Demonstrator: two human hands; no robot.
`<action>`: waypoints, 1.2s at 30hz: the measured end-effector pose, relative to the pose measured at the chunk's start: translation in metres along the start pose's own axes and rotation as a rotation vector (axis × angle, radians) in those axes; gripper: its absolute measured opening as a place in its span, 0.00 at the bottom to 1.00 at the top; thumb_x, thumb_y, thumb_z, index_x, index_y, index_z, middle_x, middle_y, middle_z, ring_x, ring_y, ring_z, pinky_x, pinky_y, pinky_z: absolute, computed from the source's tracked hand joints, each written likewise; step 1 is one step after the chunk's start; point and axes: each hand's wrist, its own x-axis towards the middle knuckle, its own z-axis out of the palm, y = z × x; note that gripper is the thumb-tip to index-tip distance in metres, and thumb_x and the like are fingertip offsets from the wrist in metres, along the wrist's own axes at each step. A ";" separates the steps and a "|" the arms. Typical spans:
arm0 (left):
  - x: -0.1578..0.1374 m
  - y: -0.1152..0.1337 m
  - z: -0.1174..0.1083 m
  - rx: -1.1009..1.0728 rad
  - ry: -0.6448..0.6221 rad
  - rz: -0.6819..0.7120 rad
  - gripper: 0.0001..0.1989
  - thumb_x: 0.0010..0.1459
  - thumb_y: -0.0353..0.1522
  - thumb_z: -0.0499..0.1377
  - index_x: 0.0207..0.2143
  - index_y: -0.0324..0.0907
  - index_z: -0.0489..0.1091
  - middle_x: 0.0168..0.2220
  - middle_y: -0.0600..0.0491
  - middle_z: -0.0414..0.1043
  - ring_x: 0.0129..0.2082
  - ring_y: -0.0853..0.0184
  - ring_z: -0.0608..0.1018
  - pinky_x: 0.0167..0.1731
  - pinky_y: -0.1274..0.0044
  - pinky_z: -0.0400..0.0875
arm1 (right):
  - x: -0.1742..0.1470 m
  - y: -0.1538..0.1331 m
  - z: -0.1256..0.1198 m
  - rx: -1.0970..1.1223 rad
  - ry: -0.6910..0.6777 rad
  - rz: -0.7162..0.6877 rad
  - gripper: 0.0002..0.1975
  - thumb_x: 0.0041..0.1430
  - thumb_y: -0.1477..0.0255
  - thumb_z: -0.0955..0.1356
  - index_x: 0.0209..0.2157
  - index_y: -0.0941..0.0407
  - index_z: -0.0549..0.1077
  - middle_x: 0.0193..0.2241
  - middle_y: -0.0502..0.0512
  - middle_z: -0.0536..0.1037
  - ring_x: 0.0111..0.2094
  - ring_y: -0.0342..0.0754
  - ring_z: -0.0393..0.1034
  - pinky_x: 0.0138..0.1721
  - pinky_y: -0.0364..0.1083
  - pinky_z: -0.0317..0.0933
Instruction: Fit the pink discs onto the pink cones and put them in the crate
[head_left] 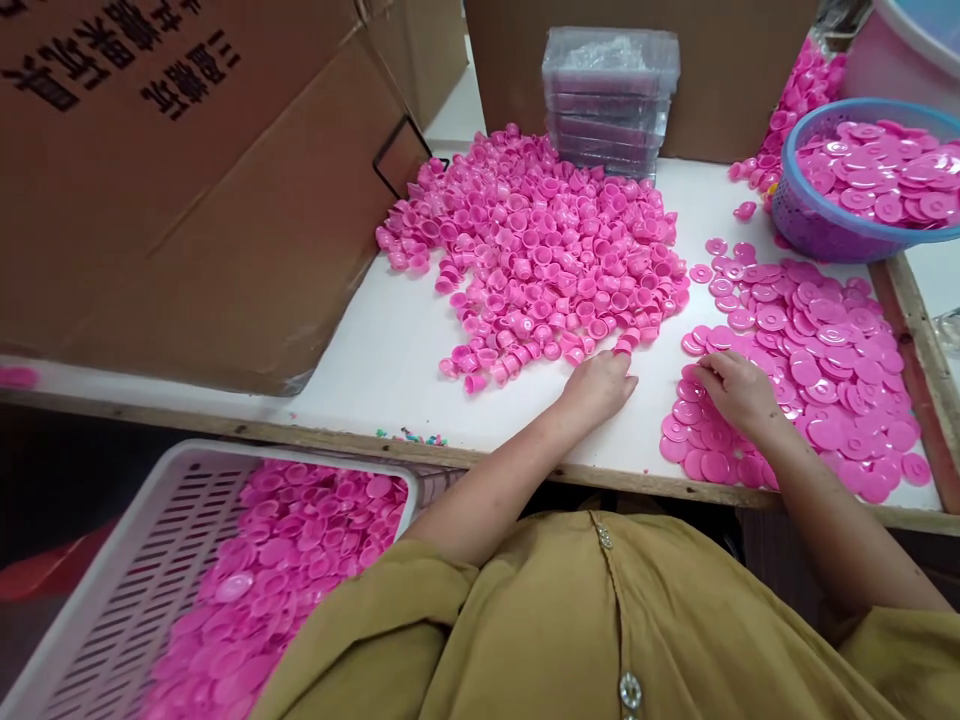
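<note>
My left hand (600,388) is at the near edge of a heap of small pink toy cups (544,250). Its fingers are closed at one pink cup (624,344), with the thumb lower on the right side. To the right, my right hand (739,392) reaches over a spread of flat, round pink toy saucers (817,335). The thumb and forefinger pinch the edge of a saucer (688,373) at the left side of that spread; the other fingers are curled and partly hidden.
A blue basket (802,215) of saucers stands at the back right. Stacked clear plastic boxes (611,105) rise behind the cups. A large cardboard carton (187,200) fills the left. Below the table edge (300,425), a white crate (112,590) holds more pink pieces.
</note>
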 end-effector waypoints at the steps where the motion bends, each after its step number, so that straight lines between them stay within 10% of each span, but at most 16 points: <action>1: -0.007 -0.006 0.001 -0.017 0.005 0.035 0.11 0.60 0.32 0.56 0.43 0.37 0.72 0.40 0.43 0.74 0.40 0.58 0.76 0.38 0.71 0.68 | 0.000 0.000 -0.001 0.057 0.009 0.034 0.12 0.61 0.64 0.64 0.31 0.55 0.75 0.32 0.57 0.76 0.32 0.51 0.70 0.31 0.48 0.61; 11: -0.063 -0.057 0.010 -0.134 0.166 0.081 0.10 0.57 0.38 0.61 0.38 0.43 0.76 0.34 0.50 0.72 0.38 0.62 0.71 0.41 0.71 0.66 | 0.011 -0.091 0.018 0.978 -0.545 0.422 0.19 0.43 0.61 0.78 0.26 0.59 0.70 0.16 0.51 0.74 0.17 0.42 0.69 0.17 0.39 0.62; 21: -0.062 -0.064 0.002 -0.311 0.058 0.086 0.14 0.50 0.37 0.66 0.38 0.40 0.74 0.35 0.50 0.73 0.38 0.62 0.73 0.39 0.73 0.66 | 0.018 -0.122 0.041 0.811 -0.689 0.526 0.13 0.53 0.76 0.74 0.24 0.58 0.66 0.14 0.50 0.73 0.13 0.41 0.68 0.11 0.35 0.57; 36: -0.035 -0.056 -0.015 -0.474 -0.234 0.003 0.10 0.48 0.37 0.62 0.32 0.41 0.72 0.25 0.58 0.67 0.26 0.70 0.69 0.26 0.80 0.57 | 0.026 -0.122 0.039 0.755 -0.822 0.498 0.15 0.54 0.70 0.74 0.28 0.57 0.64 0.17 0.53 0.76 0.15 0.44 0.70 0.15 0.39 0.62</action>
